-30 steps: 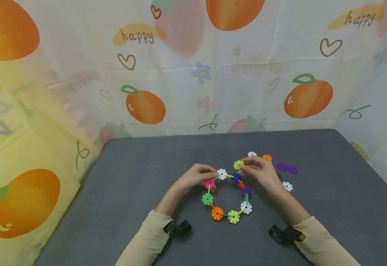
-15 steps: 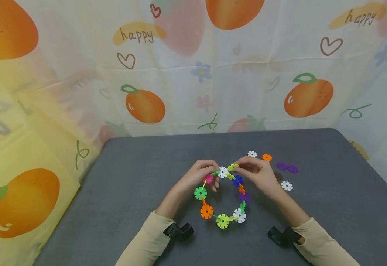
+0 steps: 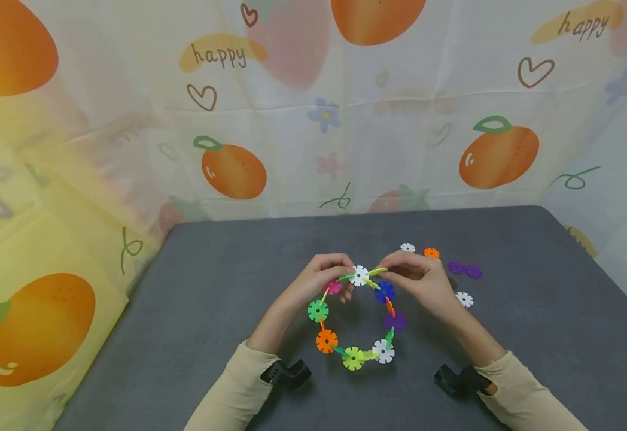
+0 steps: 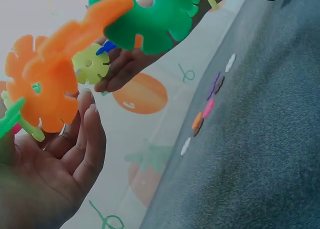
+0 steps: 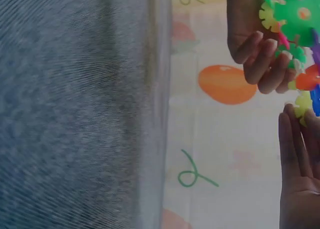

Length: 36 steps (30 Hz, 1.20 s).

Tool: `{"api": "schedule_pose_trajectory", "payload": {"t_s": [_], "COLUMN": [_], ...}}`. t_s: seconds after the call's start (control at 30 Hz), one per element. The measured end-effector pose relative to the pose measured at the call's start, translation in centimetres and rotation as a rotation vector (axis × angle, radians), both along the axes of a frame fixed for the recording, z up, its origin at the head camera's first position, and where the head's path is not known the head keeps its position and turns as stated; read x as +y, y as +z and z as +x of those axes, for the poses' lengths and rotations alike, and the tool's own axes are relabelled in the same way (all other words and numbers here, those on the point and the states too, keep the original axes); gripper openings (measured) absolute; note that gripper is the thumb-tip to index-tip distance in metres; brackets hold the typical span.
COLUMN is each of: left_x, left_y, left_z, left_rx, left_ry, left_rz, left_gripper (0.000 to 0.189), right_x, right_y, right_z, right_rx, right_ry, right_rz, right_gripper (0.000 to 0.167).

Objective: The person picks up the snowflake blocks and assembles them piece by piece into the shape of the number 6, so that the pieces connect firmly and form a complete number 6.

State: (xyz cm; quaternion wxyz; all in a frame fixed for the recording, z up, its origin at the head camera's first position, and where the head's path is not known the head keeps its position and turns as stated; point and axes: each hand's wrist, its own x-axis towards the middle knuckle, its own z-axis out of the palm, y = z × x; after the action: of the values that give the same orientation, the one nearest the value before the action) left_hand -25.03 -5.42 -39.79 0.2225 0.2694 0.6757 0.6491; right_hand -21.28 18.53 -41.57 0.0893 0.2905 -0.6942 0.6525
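Note:
A ring of linked plastic snowflake discs in many colours hangs between the hands, raised off the table in the wrist views. My left hand (image 3: pixel 321 281) pinches its upper left part, near the pink disc (image 3: pixel 332 287) and the white disc (image 3: pixel 360 276). From the right, my right hand (image 3: pixel 421 284) pinches a yellow snowflake disc (image 3: pixel 379 271), edge-on, right at the white disc's rim. Lowest on the ring are an orange disc (image 3: pixel 326 341) and a yellow-green disc (image 3: pixel 353 358). In the left wrist view, a large green disc (image 4: pixel 170 24) covers part of the right hand (image 4: pixel 125 66).
Loose discs lie on the grey table (image 3: pixel 227 299) beyond the right hand: white (image 3: pixel 407 247), orange (image 3: pixel 431 252), a purple pair (image 3: pixel 465 270), brown (image 3: pixel 453 284) and another white one (image 3: pixel 465 299). A pink disc (image 4: pixel 208 108) shows in the left wrist view. A printed cloth (image 3: pixel 292 149) hangs behind.
The right hand has brought its yellow disc leftward to the white disc and turned it edge-on. The left hand has risen slightly; the ring's lower part has swung left and toward the person.

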Motion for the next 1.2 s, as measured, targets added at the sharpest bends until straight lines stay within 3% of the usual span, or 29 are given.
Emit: {"api": "schedule_pose_trajectory", "payload": {"t_s": [0.27,0.73,1.0,1.2], "left_x": [0.2,0.2,-0.3,-0.5], "left_y": [0.8,1.8,2.4,2.7], "left_z": [0.7,1.3,1.3,1.4], "left_rx": [0.013,0.052,0.070,0.066], "left_ry": [-0.001,-0.024,-0.010,-0.013], "left_rz": [0.004,0.001,-0.005,0.000], "left_gripper": [0.020,0.023,0.021,0.019], "right_x": [-0.1,-0.4,-0.4,-0.2], "right_y": [0.7,1.7,2.2,2.5], "right_z": [0.5,0.9,1.3,1.4], "right_rx": [0.117,0.192,0.075,0.089], "right_ry": [0.012,-0.005,-0.062,-0.028], "right_rz": [-0.025,0.017,-0.007,-0.032], "right_gripper": [0.019,0.023,0.020,0.024]}}
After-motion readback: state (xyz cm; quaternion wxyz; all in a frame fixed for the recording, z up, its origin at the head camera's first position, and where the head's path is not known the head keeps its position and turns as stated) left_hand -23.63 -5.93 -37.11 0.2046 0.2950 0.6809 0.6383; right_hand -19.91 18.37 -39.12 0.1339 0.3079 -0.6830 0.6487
